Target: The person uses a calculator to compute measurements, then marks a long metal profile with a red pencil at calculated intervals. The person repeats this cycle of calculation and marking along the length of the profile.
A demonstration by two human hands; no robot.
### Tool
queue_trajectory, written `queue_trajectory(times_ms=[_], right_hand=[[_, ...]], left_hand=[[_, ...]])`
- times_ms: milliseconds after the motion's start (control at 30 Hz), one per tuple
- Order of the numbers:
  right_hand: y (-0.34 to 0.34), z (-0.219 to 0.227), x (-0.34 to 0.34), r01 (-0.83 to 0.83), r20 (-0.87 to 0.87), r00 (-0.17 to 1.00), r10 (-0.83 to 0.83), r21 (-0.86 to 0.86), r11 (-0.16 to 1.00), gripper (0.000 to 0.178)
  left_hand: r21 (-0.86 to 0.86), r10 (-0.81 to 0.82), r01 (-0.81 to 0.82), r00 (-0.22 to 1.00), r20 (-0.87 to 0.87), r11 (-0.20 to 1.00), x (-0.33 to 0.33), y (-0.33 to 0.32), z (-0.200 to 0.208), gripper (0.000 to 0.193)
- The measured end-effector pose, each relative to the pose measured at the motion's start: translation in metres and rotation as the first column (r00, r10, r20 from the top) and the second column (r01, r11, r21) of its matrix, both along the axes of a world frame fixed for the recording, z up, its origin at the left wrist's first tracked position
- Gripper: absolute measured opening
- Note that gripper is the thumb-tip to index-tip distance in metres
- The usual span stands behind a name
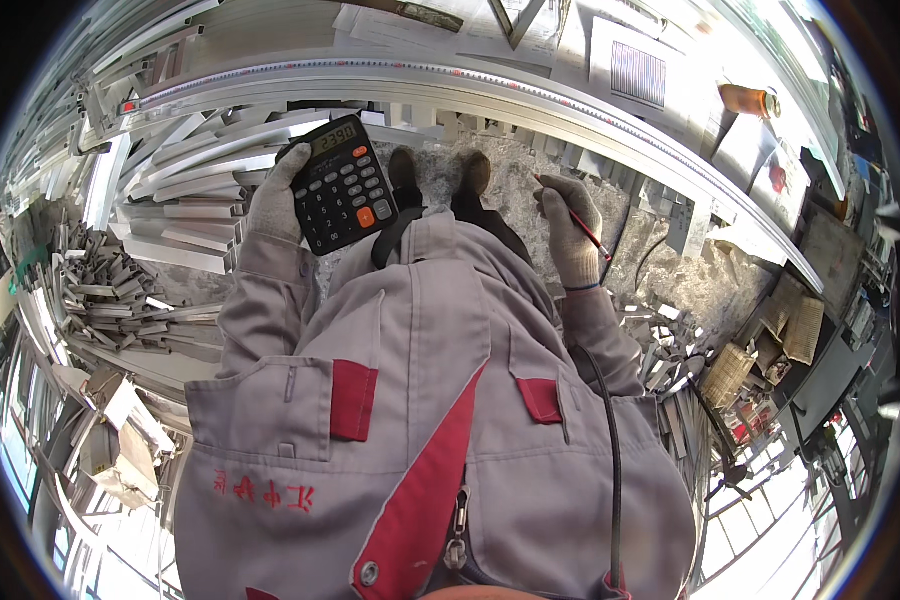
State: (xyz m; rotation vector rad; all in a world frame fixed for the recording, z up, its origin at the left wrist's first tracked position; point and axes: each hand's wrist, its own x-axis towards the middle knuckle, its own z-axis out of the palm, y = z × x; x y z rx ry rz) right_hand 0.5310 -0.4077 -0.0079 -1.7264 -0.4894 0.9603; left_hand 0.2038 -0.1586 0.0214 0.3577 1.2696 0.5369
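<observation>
A black calculator (332, 185) with grey and orange keys, its display lit with digits, is gripped at its left edge by my left hand (278, 195) in a pale knit glove. The thumb lies over its upper left corner. My right hand (573, 228), gloved too, is closed around a red and black pencil (588, 232) that slants down to the right. Both hands are held in front of my grey jacket, on the near side of a long metal rail (490, 88) with a measuring tape (400, 68) along it.
Metal profiles (185, 170) lie stacked on the left, with many short offcuts (120, 290) heaped nearer me. Beyond the rail are a printed sheet (638, 70) and an orange bottle (750, 100). Cardboard boxes (727, 375) stand at the right. A dark cable (613, 470) hangs down my jacket.
</observation>
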Motion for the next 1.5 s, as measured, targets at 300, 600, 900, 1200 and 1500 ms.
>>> queue_trajectory(times_ms=[300,600,900,1200,1500], right_hand=[[0.051,0.070,-0.041,-0.308,0.213,0.938,0.275,0.141,0.941,0.022],[0.092,0.061,-0.063,-0.580,0.693,0.646,0.319,0.175,0.796,0.040],[0.099,0.059,-0.062,-0.639,0.797,0.495,0.346,0.064,0.766,0.040],[0.109,0.067,-0.064,-0.676,0.810,0.409,0.419,-0.039,0.736,0.036],[0.123,0.064,-0.078,-0.746,0.818,0.414,0.398,0.054,0.664,0.032]], left_hand=[[0.103,-0.097,0.103,0.993,-0.064,0.989,0.055,0.008,0.004,0.024],[0.196,-0.164,0.157,0.986,0.017,0.968,0.091,0.016,0.012,0.020],[0.271,-0.240,0.227,0.971,0.014,0.935,0.102,0.018,0.015,0.021],[0.216,-0.213,0.203,0.977,0.023,0.955,0.103,0.019,0.004,0.024],[0.363,-0.252,0.221,0.967,0.041,0.905,0.115,0.012,-0.006,0.020]])
